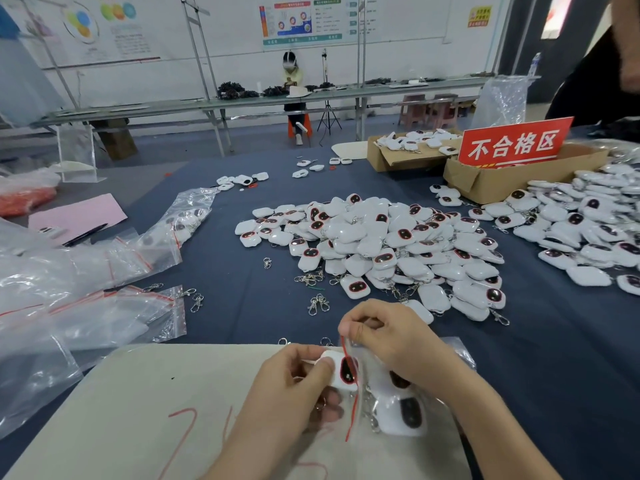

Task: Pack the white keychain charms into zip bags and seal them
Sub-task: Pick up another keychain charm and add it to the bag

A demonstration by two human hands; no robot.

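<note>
Clear zip bag point(462, 355) lies partly hidden under right hand point(391, 337).

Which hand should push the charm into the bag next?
Left. The left hand pinches the white charm right at the mouth of the zip bag; the right hand is busy holding the rim.

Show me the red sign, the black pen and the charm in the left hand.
red sign point(512, 147): head view, middle of its white characters.
black pen point(86, 234): head view, middle of its barrel.
white keychain charm point(347, 371): head view, its dark oval face.
</note>
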